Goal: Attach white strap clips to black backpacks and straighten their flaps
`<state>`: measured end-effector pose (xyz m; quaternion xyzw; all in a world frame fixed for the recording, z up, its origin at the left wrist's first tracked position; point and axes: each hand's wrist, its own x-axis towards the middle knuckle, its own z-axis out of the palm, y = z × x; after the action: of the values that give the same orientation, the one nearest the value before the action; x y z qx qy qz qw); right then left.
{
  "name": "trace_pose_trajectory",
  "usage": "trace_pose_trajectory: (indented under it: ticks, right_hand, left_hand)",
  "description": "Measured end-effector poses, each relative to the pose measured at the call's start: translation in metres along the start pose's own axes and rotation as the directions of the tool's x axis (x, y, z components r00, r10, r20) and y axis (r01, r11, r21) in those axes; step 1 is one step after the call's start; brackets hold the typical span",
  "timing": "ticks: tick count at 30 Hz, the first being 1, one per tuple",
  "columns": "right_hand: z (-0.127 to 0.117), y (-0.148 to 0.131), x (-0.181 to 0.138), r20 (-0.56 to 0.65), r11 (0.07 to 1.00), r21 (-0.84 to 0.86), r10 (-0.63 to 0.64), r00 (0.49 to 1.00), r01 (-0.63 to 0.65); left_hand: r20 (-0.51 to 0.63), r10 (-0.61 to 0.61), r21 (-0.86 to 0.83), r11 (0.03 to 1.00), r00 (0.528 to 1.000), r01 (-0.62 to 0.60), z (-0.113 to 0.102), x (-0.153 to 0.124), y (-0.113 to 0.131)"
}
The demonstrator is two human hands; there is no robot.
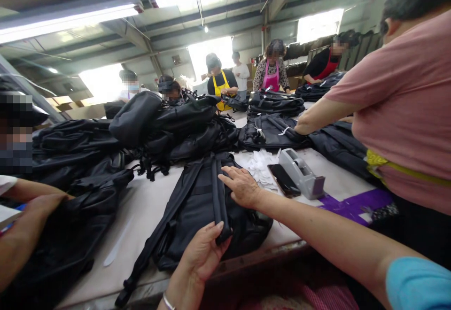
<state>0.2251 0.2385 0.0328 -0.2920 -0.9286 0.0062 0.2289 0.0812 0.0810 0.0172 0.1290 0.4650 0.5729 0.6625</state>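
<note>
- the black fabric backpack (190, 216) lies flat on the pale worktable (141, 211), just left of the grey tape dispenser (302, 171) and close to the front edge.
- left hand (202, 253) is closed around the bottom end of the padded black shoulder strap (217, 192), thumb on one side, fingers on the other.
- right hand (243, 188) is open, palm down, fingers spread on the bag between that strap and the dispenser.
- my read on progress: somewhere in the middle. the padded strap runs straight up the bag, but the thin black webbing strap (151, 249) trails off on the side away from the dispenser and hangs over the edge.
- the heap of black backpacks (169, 127) sits behind and left of the dispenser. can't tell which are finished.
- a dark flat phone (283, 180) lies touching the dispenser's left side, with white paper tags (259, 166) just behind it.
</note>
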Motion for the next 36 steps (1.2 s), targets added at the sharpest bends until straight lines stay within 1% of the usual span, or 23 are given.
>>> trace_pose_trajectory:
  ticks: [4, 6, 8, 11, 12, 14, 16, 17, 18, 19, 20, 21, 22, 23, 24, 25, 26, 27, 28, 31, 33, 36]
  right_hand:
    - [0.002, 0.002, -0.001, -0.011, 1.000, 0.017, 0.013, 1.000, -0.013]
    - [0.003, 0.003, -0.001, -0.010, 1.000, 0.018, 0.019, 1.000, -0.019]
    - [0.003, 0.005, -0.002, 0.007, 0.999, 0.017, 0.033, 0.999, -0.034]
    - [-0.003, 0.008, -0.005, 0.041, 0.997, 0.047, 0.055, 0.998, -0.057]
    - [-0.007, 0.008, -0.007, 0.038, 0.995, 0.078, 0.057, 0.998, -0.060]
    - [-0.016, 0.006, -0.014, -0.009, 0.979, 0.189, 0.077, 0.997, -0.074]
    - [-0.024, 0.001, -0.021, -0.038, 0.925, 0.347, 0.181, 0.983, -0.157]
    - [-0.026, -0.003, -0.025, -0.002, 0.874, 0.432, 0.249, 0.969, -0.223]
    - [-0.027, -0.007, -0.029, 0.074, 0.801, 0.514, 0.316, 0.946, -0.308]
    - [-0.026, -0.012, -0.032, 0.193, 0.701, 0.586, 0.367, 0.910, -0.407]
    - [-0.023, -0.017, -0.035, 0.335, 0.577, 0.642, 0.382, 0.861, -0.505]
    - [-0.020, -0.021, -0.036, 0.474, 0.429, 0.681, 0.359, 0.804, -0.593]
    - [-0.016, -0.025, -0.037, 0.592, 0.264, 0.700, 0.305, 0.746, -0.664]
    - [-0.011, -0.028, -0.037, 0.679, 0.098, 0.696, 0.232, 0.697, -0.711]
    - [-0.007, -0.030, -0.035, 0.733, -0.050, 0.676, 0.153, 0.663, -0.736]
    - [-0.003, -0.032, -0.033, 0.760, -0.168, 0.649, 0.081, 0.645, -0.742]
    - [0.001, -0.033, -0.031, 0.769, -0.255, 0.624, 0.028, 0.639, -0.739]
    - [0.004, -0.034, -0.029, 0.771, -0.315, 0.601, -0.010, 0.636, -0.734]
    - [0.007, -0.035, -0.027, 0.771, -0.353, 0.584, -0.042, 0.636, -0.731]
    - [0.015, -0.036, -0.024, 0.776, -0.408, 0.540, -0.097, 0.623, -0.736]
    - [0.020, -0.038, -0.024, 0.781, -0.436, 0.529, -0.086, 0.619, -0.728]
    - [0.025, -0.041, -0.025, 0.761, -0.476, 0.561, -0.026, 0.649, -0.677]
  left_hand:
    - [0.088, -0.074, 0.047, 0.996, 0.993, 0.070, -0.002, 0.003, 0.001]
    - [0.113, -0.096, 0.063, 0.994, 0.989, 0.090, -0.001, 0.004, 0.001]
    - [0.101, -0.090, 0.064, 0.994, 0.991, 0.083, -0.001, 0.006, 0.001]
    - [0.032, -0.051, 0.059, 0.997, 0.998, 0.049, -0.002, 0.010, 0.000]
    - [0.011, -0.043, 0.060, 0.997, 0.999, 0.042, -0.004, 0.010, 0.000]
    - [-0.004, -0.033, 0.069, 0.997, 0.999, 0.034, -0.005, 0.010, 0.001]
    - [-0.004, -0.030, 0.080, 0.996, 1.000, 0.030, -0.005, 0.009, 0.003]
    - [-0.004, -0.026, 0.080, 0.996, 1.000, 0.026, -0.005, 0.009, 0.004]
    - [-0.002, -0.023, 0.077, 0.997, 1.000, 0.023, -0.004, 0.008, 0.005]
    - [0.003, -0.024, 0.067, 0.997, 1.000, 0.024, -0.004, 0.008, 0.006]
    - [0.011, -0.029, 0.053, 0.998, 1.000, 0.028, -0.003, 0.009, 0.007]
    - [0.023, -0.035, 0.037, 0.999, 0.999, 0.035, -0.003, 0.009, 0.007]
    - [0.039, -0.045, 0.021, 0.999, 0.998, 0.044, -0.004, 0.010, 0.007]
    - [0.057, -0.057, 0.007, 0.998, 0.997, 0.056, -0.004, 0.011, 0.007]
    - [0.071, -0.064, -0.008, 0.998, 0.995, 0.065, -0.005, 0.012, 0.007]
    - [0.082, -0.066, -0.022, 0.997, 0.994, 0.068, -0.007, 0.013, 0.008]
    - [0.090, -0.068, -0.036, 0.997, 0.994, 0.071, -0.008, 0.013, 0.009]
    - [0.096, -0.072, -0.048, 0.996, 0.993, 0.077, -0.010, 0.012, 0.010]
    - [0.096, -0.077, -0.059, 0.995, 0.992, 0.083, -0.011, 0.011, 0.011]
    - [0.093, -0.103, -0.079, 0.991, 0.990, 0.111, -0.016, 0.009, 0.015]
    - [0.099, -0.124, -0.087, 0.987, 0.987, 0.132, -0.019, 0.008, 0.016]
    - [0.127, -0.128, -0.092, 0.986, 0.984, 0.140, -0.022, 0.008, 0.013]
